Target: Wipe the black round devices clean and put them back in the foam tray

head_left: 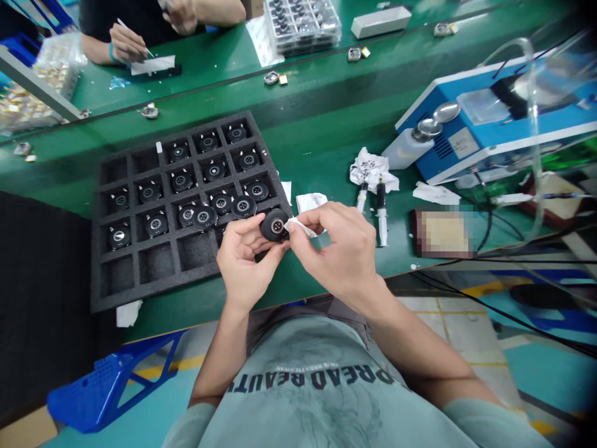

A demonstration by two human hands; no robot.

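A round black part with small metal contacts at its centre (273, 225) is held by my left hand (247, 261), fingers closed around its edge. My right hand (338, 249) pinches a small white tissue (298, 227) against the right side of that part. Under and to the left of my hands lies a black foam tray (153, 262) divided into square compartments. Many of them hold similar round black parts (156, 224), and two such parts (204, 217) rest on top of the dividers near my left hand. Some compartments in the front row are empty.
Two syringes (382, 214), crumpled tissue (373, 168), a bottle (408, 148), a blue machine (494, 118) and a brown box (443, 233) stand at the right. Across the green bench (321, 124), another person's hand (128, 43) holds a thin white tool. Cables hang at the right edge.
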